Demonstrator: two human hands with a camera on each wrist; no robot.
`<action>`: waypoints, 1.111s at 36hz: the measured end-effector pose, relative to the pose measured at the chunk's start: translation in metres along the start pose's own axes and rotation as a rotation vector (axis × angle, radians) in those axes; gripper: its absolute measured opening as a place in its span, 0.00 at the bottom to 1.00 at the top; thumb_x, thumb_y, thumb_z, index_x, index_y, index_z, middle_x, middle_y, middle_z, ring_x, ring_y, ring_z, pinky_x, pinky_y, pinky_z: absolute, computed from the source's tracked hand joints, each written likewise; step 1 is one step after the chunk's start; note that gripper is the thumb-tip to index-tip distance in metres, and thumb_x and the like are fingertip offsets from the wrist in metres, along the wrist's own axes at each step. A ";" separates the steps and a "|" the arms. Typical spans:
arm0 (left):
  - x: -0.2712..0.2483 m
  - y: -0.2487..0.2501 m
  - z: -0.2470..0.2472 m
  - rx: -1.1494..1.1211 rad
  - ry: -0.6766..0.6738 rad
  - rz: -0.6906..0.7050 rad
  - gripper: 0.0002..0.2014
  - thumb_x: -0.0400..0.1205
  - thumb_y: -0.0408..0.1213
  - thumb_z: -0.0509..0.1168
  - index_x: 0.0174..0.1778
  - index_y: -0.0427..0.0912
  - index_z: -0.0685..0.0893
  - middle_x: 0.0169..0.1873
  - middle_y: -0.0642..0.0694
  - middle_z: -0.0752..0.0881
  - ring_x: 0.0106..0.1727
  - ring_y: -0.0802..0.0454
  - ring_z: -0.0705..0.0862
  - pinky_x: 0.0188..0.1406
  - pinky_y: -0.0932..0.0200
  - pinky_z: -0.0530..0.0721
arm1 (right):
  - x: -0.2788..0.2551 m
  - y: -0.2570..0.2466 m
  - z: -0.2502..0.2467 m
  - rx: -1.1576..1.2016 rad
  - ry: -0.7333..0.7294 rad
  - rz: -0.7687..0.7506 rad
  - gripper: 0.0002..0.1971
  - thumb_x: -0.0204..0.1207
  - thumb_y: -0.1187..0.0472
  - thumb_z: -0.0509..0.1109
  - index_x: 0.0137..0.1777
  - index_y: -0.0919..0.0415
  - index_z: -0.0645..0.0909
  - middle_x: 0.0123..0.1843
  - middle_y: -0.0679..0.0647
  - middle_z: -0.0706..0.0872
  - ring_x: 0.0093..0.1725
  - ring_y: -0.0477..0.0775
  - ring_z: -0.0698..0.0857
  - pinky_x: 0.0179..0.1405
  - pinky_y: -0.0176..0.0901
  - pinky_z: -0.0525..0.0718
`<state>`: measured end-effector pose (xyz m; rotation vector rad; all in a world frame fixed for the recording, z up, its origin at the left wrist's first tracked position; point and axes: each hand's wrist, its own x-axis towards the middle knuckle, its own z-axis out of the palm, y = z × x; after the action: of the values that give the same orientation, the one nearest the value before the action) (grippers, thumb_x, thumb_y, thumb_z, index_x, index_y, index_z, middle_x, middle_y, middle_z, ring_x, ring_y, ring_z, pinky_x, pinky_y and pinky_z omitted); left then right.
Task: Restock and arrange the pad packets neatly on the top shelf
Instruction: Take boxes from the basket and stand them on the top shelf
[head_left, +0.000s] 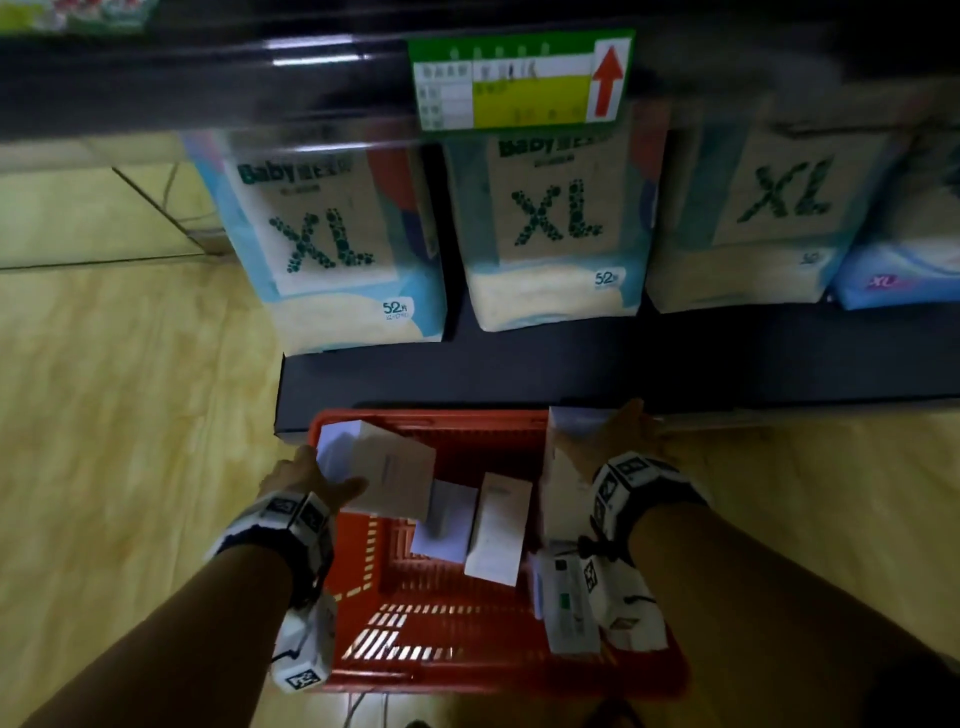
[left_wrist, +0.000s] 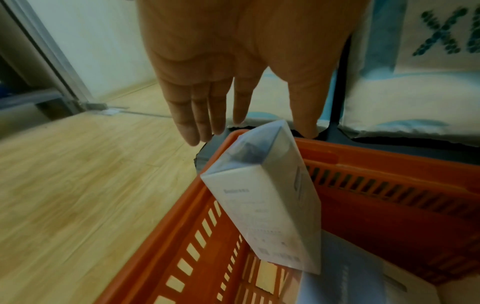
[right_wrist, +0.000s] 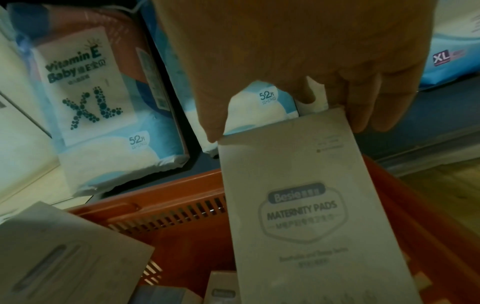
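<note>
Red basket (head_left: 467, 670) holds pad packets (head_left: 496, 525); right hand (head_left: 623, 434) clasps one packet (right_wrist: 298, 205), left hand (head_left: 301, 475) splayed.

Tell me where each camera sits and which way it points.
Head: on the head, facing down at the red basket and XL diaper packs; both forearms, left hand and right hand show.
Left wrist: looks along the straight fingers at a white packet leaning in the basket; palm shows.
Right wrist: looks along the hand at the maternity pads packet pinched by thumb and fingers.
Shared: all three show the basket and XL packs.
</note>
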<state>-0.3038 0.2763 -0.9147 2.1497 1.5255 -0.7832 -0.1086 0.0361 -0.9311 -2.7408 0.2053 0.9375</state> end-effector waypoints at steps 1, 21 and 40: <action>0.002 0.002 0.004 -0.050 -0.009 -0.012 0.38 0.70 0.59 0.74 0.70 0.42 0.71 0.57 0.38 0.82 0.52 0.38 0.83 0.47 0.47 0.83 | 0.002 -0.001 0.003 -0.005 0.008 0.019 0.65 0.60 0.30 0.75 0.85 0.59 0.38 0.85 0.63 0.49 0.83 0.67 0.54 0.79 0.62 0.58; 0.013 0.018 0.043 -0.235 -0.036 -0.147 0.35 0.69 0.66 0.70 0.61 0.44 0.72 0.55 0.39 0.75 0.55 0.38 0.78 0.56 0.39 0.80 | 0.027 0.001 0.016 -0.061 -0.166 -0.050 0.46 0.56 0.26 0.69 0.75 0.45 0.72 0.79 0.58 0.69 0.75 0.63 0.71 0.71 0.49 0.72; -0.140 0.018 -0.109 -0.107 0.181 0.250 0.43 0.59 0.54 0.79 0.68 0.49 0.68 0.64 0.37 0.70 0.65 0.35 0.70 0.61 0.46 0.75 | -0.117 -0.021 -0.114 -0.477 0.160 -0.462 0.47 0.71 0.36 0.66 0.82 0.62 0.53 0.78 0.66 0.63 0.76 0.67 0.66 0.76 0.60 0.64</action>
<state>-0.2981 0.2340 -0.7411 2.3229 1.3116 -0.4240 -0.1292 0.0326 -0.7675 -3.0697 -0.6829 0.7039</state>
